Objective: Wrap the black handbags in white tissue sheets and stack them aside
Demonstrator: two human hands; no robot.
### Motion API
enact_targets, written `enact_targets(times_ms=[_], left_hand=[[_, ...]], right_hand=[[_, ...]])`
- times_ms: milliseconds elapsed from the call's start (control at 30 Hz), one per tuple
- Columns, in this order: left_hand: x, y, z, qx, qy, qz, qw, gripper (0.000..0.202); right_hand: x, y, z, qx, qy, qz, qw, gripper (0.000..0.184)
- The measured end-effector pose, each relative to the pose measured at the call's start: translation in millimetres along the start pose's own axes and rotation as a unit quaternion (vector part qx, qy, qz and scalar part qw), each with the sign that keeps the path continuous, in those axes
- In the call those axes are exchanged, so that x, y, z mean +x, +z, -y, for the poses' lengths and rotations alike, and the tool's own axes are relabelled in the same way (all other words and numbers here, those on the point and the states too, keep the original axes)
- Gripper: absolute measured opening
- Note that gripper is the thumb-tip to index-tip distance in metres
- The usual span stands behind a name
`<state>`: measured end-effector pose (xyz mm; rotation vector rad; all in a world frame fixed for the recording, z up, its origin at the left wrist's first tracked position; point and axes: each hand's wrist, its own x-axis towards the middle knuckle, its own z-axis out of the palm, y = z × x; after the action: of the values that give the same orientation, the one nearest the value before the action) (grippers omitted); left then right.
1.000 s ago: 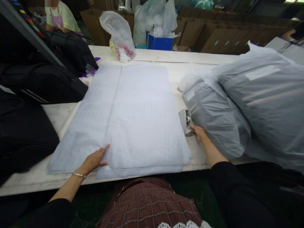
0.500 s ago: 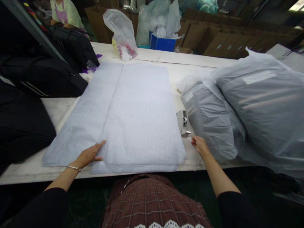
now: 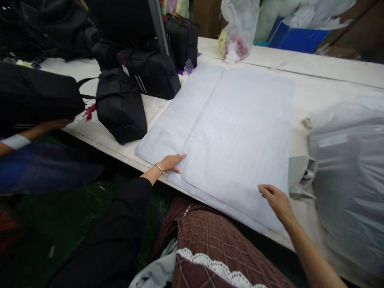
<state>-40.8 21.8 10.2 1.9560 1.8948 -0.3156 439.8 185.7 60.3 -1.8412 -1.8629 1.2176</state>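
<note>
A stack of thin, whitish plastic sheets or flat bags [image 3: 237, 124] lies on the table, with a lengthwise fold or edge left of its middle. My left hand [image 3: 170, 163] rests on the near left part of the stack, fingers stretched out. Over the near right part, my right hand [image 3: 276, 202] has its thumb and fingertips pinched together; whatever may be between them is too small to make out. Just right of the stack stands a grey tape dispenser [image 3: 297, 174].
Black bags [image 3: 120, 106] stand left of the stack. A co-worker's hand [image 3: 55, 125] touches another black bag [image 3: 39, 94] at far left. Large plastic-wrapped bundles [image 3: 351, 180] sit at right. Behind are a clear bag [image 3: 240, 32] and a blue box [image 3: 300, 38] on the white table [image 3: 324, 96].
The view has turned left, bringing in more black bags and the co-worker's arm. My right hand has moved from beside the tape dispenser to over the sheets. My left hand stays on the stack.
</note>
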Motion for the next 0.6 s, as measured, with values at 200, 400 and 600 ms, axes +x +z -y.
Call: enact_targets(times_ms=[200, 400, 600], left_hand=[[0.0, 2.8, 3.5, -0.017, 0.009, -0.015, 1.000, 0.105], [0.5, 6.1, 6.3, -0.052, 0.021, -0.024, 0.998, 0.103], [-1.3, 8.1, 10.7, -0.076, 0.030, -0.031, 0.996, 0.098]], right_hand=[[-21.7, 182.5, 140.1, 0.055, -0.172, 0.250, 0.951, 0.025], [-21.8, 278.3, 195.5, -0.076, -0.180, 0.282, 0.939, 0.033], [-1.1, 304.2, 197.7, -0.219, -0.149, 0.208, 0.941, 0.016]])
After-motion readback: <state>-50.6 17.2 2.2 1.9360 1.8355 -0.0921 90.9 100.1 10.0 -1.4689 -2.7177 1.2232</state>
